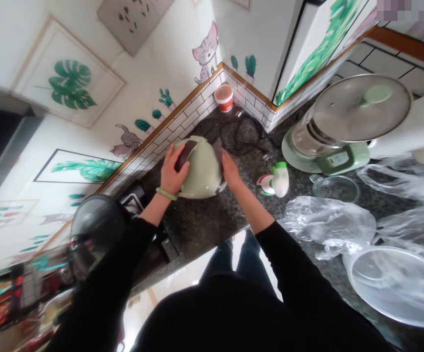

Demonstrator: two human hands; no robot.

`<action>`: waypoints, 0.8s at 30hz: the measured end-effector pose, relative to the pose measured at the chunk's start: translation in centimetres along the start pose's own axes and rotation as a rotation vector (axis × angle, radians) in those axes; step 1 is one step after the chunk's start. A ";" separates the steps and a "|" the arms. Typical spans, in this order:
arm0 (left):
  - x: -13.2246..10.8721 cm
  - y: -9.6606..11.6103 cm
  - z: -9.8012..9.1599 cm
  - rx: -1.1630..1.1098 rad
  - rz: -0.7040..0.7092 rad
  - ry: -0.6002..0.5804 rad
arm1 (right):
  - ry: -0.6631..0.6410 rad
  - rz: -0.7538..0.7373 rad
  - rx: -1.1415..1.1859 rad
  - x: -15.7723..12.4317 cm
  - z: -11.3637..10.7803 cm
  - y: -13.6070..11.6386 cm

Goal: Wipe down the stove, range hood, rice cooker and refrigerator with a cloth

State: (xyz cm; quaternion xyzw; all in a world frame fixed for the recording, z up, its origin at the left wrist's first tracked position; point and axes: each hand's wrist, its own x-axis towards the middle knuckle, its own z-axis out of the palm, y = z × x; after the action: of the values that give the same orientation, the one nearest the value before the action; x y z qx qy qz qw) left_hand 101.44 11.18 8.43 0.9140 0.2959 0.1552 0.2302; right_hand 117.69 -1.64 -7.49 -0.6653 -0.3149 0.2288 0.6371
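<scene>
A pale green, rounded appliance point(202, 168) with dark brown panels is held between my two hands over the dark stone counter point(208, 220). My left hand point(173, 170) wraps round its left side, fingers on a dark panel and thumb toward the front. On the opposite side, my right hand point(231, 170) presses against the body near another dark part; some of its fingers are hidden behind it. Whether the underside touches the counter I cannot tell. A white spray bottle point(280, 181) with a green top is to the right of my right hand.
Behind the appliance lie dark cables point(246, 134) and a red-and-white tub point(224, 99) in the corner. A lidded glass pot point(358, 110), clear plastic bags point(329, 222) and a white translucent tub point(398, 283) stand right. A dark pan point(100, 222) is at left.
</scene>
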 end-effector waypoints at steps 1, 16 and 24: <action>0.1 -0.1 0.1 -0.011 0.000 -0.012 | -0.026 0.017 0.016 1.3 -0.1 -0.5; 1.3 -1.2 3.5 -0.137 0.021 0.065 | 0.186 -0.034 -0.223 -5.3 2.3 -8.0; 2.3 -2.0 4.6 -0.169 0.014 0.086 | 0.294 -0.107 -0.487 -13.9 6.6 -8.6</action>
State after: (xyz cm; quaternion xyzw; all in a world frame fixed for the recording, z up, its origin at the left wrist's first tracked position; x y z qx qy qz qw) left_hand 104.19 12.53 3.80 0.8859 0.2850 0.2203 0.2924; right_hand 102.27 -6.93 -0.81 -0.8072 -0.2994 0.0137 0.5086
